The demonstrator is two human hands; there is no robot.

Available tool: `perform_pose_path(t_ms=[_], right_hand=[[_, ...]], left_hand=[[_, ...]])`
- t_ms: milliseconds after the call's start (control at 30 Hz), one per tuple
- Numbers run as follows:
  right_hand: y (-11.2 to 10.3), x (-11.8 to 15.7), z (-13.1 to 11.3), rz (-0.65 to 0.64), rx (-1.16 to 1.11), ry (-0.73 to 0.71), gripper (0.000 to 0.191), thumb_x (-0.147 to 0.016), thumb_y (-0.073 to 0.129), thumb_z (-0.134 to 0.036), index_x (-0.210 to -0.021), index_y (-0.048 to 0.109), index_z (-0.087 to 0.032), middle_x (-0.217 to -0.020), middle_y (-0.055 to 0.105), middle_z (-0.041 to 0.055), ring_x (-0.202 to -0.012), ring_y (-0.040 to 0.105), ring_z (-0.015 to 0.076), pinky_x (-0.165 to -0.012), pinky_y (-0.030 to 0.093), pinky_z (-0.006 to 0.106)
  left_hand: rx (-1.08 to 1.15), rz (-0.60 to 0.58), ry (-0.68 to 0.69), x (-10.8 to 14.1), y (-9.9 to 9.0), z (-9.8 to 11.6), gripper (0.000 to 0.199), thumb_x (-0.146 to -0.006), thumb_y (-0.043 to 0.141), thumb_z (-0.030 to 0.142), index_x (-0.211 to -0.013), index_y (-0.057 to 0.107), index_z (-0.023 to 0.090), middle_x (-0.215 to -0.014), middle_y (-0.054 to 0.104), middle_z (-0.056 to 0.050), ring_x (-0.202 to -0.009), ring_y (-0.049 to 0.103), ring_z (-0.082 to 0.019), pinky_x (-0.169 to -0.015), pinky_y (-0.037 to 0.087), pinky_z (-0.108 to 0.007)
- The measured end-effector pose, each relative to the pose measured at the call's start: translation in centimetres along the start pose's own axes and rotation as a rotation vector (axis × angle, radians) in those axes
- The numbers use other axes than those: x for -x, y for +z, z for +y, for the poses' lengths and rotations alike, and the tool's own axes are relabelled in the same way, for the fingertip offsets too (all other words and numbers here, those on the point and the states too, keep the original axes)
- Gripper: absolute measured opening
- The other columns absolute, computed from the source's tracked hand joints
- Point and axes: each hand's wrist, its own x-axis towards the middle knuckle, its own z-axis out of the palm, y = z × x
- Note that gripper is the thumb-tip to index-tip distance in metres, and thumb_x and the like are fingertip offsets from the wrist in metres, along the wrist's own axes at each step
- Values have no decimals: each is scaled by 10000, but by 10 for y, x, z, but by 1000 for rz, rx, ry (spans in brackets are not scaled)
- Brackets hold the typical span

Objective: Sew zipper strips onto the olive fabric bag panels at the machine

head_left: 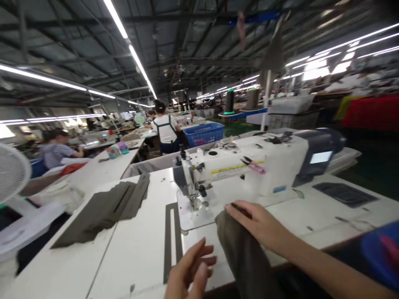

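My right hand (254, 222) pinches the upper edge of a dark grey-brown fabric piece (240, 249), which hangs down over the table's front edge. Just left of it, my left hand (190, 272) is held with fingers apart and slightly curled, with nothing in it. Behind both hands stands a white sewing machine (243, 166), its needle and presser foot (195, 202) a little beyond the fabric and not touching it. A flat grey strip with a long slot (168, 241) lies on the table beside my left hand.
Stacked grey-brown fabric pieces (102, 205) lie on the left. Pink-handled thread snips (254, 165) rest against the machine arm. A dark pad (344, 194) lies at right. Behind are thread cones (230, 101), a blue crate (204, 133) and two people at other tables. A white fan (12, 172) stands far left.
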Motion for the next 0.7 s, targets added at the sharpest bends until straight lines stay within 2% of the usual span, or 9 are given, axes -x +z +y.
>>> perform_pose_path(t_ms=[100, 167, 233, 300, 400, 467, 567, 633, 700], right_hand=[[46, 3, -12, -295, -264, 54, 616, -797, 347, -677, -910, 631, -142, -885, 656, 108, -809, 626, 236, -651, 517, 340], [58, 7, -12, -317, -228, 3, 544, -804, 397, -619, -950, 632, -151, -964, 652, 116, -882, 621, 237, -740, 517, 355], [58, 7, -4, -242, -69, -81, 433, -814, 421, -530, -948, 629, -175, -967, 653, 102, -887, 619, 233, -779, 504, 365], [54, 5, 10, -65, 162, -172, 364, -801, 433, -483, -913, 615, -189, -932, 649, 94, -864, 614, 242, -794, 489, 388], [49, 2, 41, 196, 528, -268, 381, -765, 459, -530, -858, 579, -180, -907, 623, 128, -881, 589, 306, -802, 466, 454], [47, 2, 63, 238, 708, -257, 397, -759, 465, -543, -853, 561, -170, -899, 613, 156, -866, 587, 339, -768, 471, 479], [44, 1, 88, 142, 747, -202, 312, -762, 486, -443, -885, 555, -165, -884, 626, 162, -818, 612, 323, -714, 495, 438], [40, 0, 95, 65, 650, -212, 271, -764, 487, -369, -937, 557, -173, -906, 637, 140, -829, 621, 289, -735, 499, 400], [36, -3, 93, -2, 550, -267, 248, -789, 455, -322, -971, 566, -195, -930, 637, 107, -850, 619, 254, -775, 490, 378]], left_hand=[[355, 14, -183, -8, 14, 1, 558, -778, 582, 582, -1112, 621, 137, -1019, 660, -136, -994, 597, -291, -855, 480, -370], [541, 44, -277, -12, 11, 0, 525, -741, 649, 545, -1036, 651, 109, -957, 674, -133, -996, 591, -300, -889, 453, -377], [686, 66, -355, -13, 6, -2, 475, -722, 691, 496, -989, 658, 104, -905, 682, -123, -960, 607, -293, -881, 455, -375], [787, 77, -393, -14, 4, -6, 444, -704, 725, 444, -988, 648, 112, -907, 679, -115, -945, 614, -281, -878, 458, -366], [840, 67, -365, -19, 8, -18, 457, -731, 694, 433, -1061, 604, 130, -1014, 655, -122, -990, 600, -277, -908, 445, -374], [722, 46, -307, -22, 10, -29, 476, -810, 583, 459, -1155, 544, 132, -1123, 611, -137, -1065, 562, -282, -943, 423, -399], [210, 93, -151, -24, 0, -42, 503, -884, 457, 392, -1321, 382, 153, -1333, 451, -138, -1232, 417, -274, -1011, 356, -422], [-227, 137, 66, -26, -14, -41, 459, -900, 419, 292, -1344, 360, 190, -1398, 371, -111, -1291, 328, -259, -1035, 312, -442], [-583, 32, 348, -34, -29, -34, 351, -906, 385, 195, -1235, 501, 231, -1309, 482, -84, -1237, 395, -240, -1014, 311, -449]])
